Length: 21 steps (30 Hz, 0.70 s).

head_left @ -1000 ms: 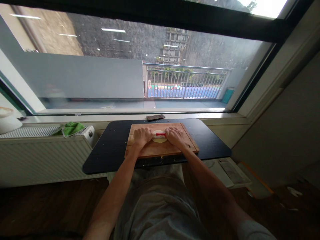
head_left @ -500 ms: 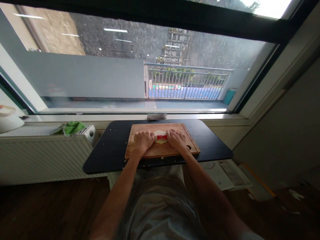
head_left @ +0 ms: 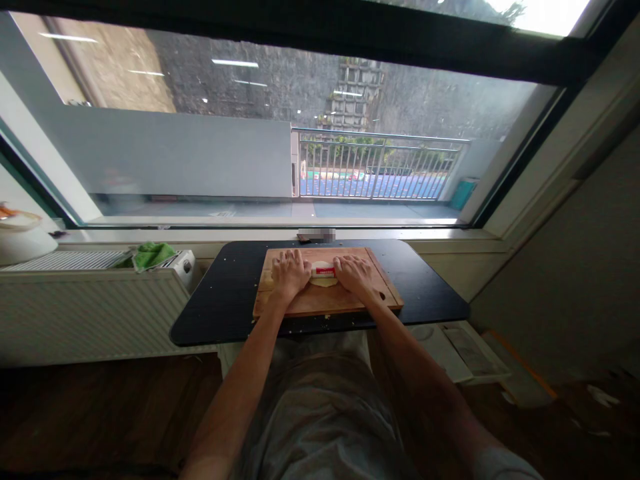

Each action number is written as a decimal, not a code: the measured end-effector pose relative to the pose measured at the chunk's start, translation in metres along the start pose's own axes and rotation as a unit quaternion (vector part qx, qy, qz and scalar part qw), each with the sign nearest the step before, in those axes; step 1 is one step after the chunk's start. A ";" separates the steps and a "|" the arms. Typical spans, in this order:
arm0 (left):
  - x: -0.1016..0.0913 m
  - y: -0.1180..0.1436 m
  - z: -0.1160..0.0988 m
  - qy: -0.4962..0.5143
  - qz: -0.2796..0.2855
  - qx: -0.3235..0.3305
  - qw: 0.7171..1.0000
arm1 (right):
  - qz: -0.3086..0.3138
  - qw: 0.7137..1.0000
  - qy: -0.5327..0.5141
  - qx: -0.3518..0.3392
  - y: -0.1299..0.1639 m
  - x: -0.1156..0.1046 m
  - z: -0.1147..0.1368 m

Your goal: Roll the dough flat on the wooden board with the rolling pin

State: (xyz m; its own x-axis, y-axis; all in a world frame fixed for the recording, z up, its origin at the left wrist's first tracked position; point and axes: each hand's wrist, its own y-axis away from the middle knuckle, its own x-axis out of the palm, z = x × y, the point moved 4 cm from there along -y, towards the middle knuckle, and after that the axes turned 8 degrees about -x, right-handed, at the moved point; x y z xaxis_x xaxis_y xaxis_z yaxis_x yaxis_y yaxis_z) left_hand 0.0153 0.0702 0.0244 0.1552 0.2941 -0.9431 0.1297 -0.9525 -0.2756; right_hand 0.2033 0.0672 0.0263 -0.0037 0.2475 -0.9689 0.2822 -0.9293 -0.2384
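Wooden cutting board [head_left: 327, 301] lies on the dark worktop [head_left: 225, 307], its near edge close to the worktop's near edge, where pale crumbs are scattered. On the board's middle sits a flat pale round of dough [head_left: 323, 281], and across it a white roller with a red label [head_left: 323, 271]. The left hand [head_left: 289, 273] presses palm-down on the roller's left end with fingers spread flat; the right hand [head_left: 354, 273] does the same on the right end, neither curled around it. Dough of this kind looks soft, light and likely tacky, so it should yield under pressure and tear if lifted by one edge; the roller seems stiff and smooth, best pressed at both ends. Bare board remains on either side, with less toward the far edge. Beyond, a small dark object [head_left: 306, 236] rests by the sill; a green cloth [head_left: 150, 255] lies on the radiator at far left.
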 end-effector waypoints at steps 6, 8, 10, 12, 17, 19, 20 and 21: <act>0.005 -0.010 -0.001 0.008 0.016 0.002 1.000 | 0.034 0.999 0.017 -0.028 -0.009 0.000 0.001; 0.003 -0.006 0.000 0.011 0.013 0.006 1.000 | 0.036 0.999 -0.004 0.006 -0.004 -0.002 0.001; 0.001 0.003 0.000 0.013 0.001 0.008 1.000 | 0.029 0.998 -0.025 0.040 0.004 -0.005 0.001; -0.003 0.014 0.001 0.015 -0.014 0.011 1.000 | 0.012 0.997 -0.041 0.059 0.014 -0.008 0.003; -0.008 0.036 0.003 0.032 -0.032 0.027 0.999 | -0.033 0.996 -0.059 0.061 0.039 -0.011 0.009; -0.008 0.039 0.003 0.035 -0.033 0.039 0.998 | -0.046 0.995 -0.061 0.058 0.045 -0.011 0.010; -0.008 0.039 0.003 0.035 -0.031 0.045 0.998 | -0.047 0.995 -0.061 0.058 0.047 -0.010 0.010; -0.008 0.039 0.004 0.032 -0.027 0.051 0.998 | -0.046 0.995 -0.060 0.058 0.047 -0.010 0.010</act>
State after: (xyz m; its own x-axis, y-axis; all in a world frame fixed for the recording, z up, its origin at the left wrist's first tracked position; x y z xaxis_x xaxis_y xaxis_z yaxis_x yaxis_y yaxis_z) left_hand 0.0157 0.0308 0.0203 0.2138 0.3471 -0.9131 0.0405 -0.9371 -0.3468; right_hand 0.2069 0.0185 0.0240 -0.1405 0.3049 -0.9420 0.1626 -0.9314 -0.3257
